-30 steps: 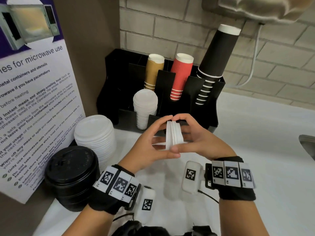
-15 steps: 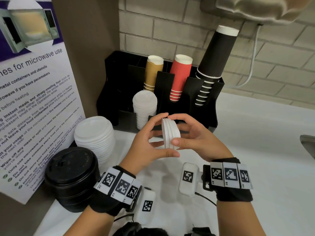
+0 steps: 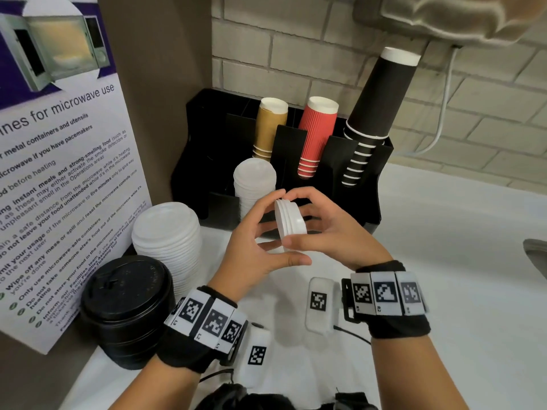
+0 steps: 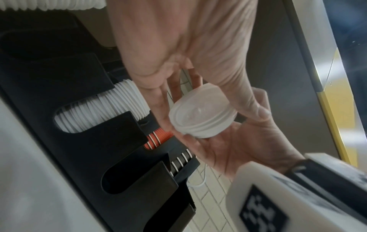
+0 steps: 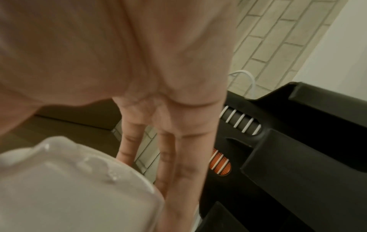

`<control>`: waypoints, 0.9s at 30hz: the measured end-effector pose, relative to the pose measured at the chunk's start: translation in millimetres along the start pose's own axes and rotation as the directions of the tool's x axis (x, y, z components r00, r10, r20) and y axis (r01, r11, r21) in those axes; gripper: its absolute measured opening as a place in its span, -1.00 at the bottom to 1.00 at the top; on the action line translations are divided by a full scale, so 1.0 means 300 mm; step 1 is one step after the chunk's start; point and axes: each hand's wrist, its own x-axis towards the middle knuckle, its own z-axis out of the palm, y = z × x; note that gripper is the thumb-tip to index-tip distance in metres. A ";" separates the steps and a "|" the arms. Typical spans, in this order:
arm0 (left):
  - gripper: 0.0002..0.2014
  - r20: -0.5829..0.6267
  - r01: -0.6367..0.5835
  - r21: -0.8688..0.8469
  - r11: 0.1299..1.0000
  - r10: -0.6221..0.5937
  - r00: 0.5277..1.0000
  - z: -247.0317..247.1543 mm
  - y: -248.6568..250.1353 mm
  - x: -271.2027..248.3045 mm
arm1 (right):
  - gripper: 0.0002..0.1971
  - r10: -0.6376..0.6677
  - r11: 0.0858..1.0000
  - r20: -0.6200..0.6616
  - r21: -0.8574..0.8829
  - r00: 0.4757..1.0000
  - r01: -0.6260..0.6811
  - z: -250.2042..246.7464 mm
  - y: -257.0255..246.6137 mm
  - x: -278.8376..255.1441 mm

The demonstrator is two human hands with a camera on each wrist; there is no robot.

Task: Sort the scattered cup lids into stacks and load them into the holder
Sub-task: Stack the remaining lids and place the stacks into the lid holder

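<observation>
Head view: small lid stack (image 3: pixel 288 221), on edge, is pinched in both grips, left hand (image 3: pixel 260 247) and right hand (image 3: pixel 331 235); holder (image 3: pixel 370 184) lies at twelve o'clock, near.

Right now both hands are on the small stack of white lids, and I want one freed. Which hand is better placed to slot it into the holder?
Probably the right hand: its fingers wrap the small white lid stack, nearer the black holder's empty front slot. The left hand mainly steadies.
</observation>
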 end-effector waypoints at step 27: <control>-0.66 0.119 0.332 0.346 0.878 -0.392 0.912 -0.041 -0.029 -0.014 | -0.16 0.070 0.459 0.183 -0.879 0.981 0.132 0.046 -0.077 0.502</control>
